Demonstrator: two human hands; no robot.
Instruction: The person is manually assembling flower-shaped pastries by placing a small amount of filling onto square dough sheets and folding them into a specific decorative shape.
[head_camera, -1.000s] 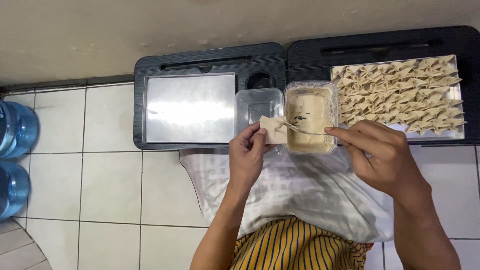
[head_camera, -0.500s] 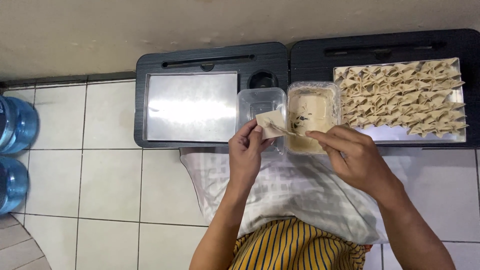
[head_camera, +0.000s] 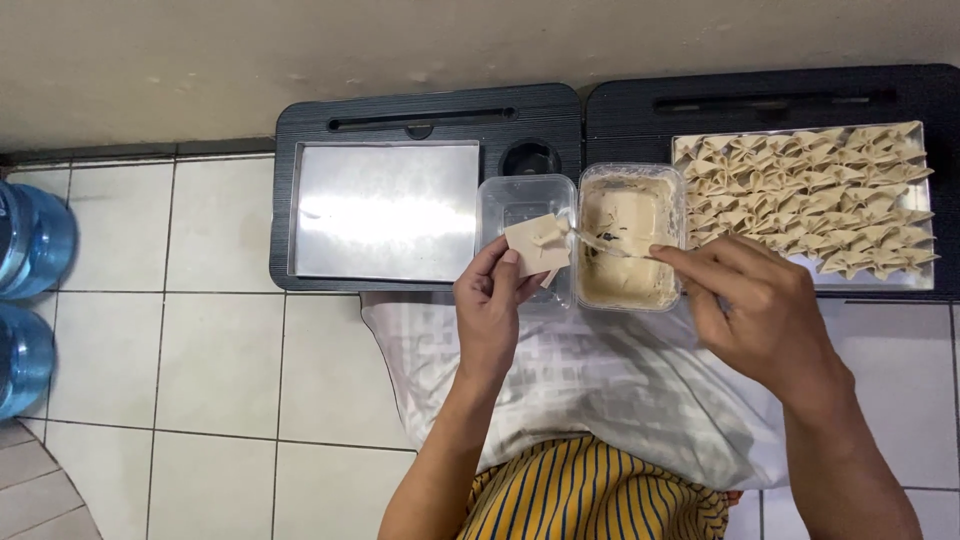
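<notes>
One square wrapper (head_camera: 537, 244) sits pinched in our left hand (head_camera: 490, 310), fingers closed on its lower edge, held just over the empty clear tub (head_camera: 505, 200). Our right hand (head_camera: 760, 310) grips one thin utensil (head_camera: 605, 243), fingertips shut on its handle; its long axis runs right to left, tip touching the wrapper's right edge. So the wrapper lies left of the right hand, the filling tub (head_camera: 630, 235) between the two hands. We count two clear tubs, two dark trays, one bare steel sheet (head_camera: 385, 210), one sheet (head_camera: 860, 277) crowded with folded dumplings (head_camera: 810, 195), too many to count, and two blue bottles (head_camera: 30, 240).
</notes>
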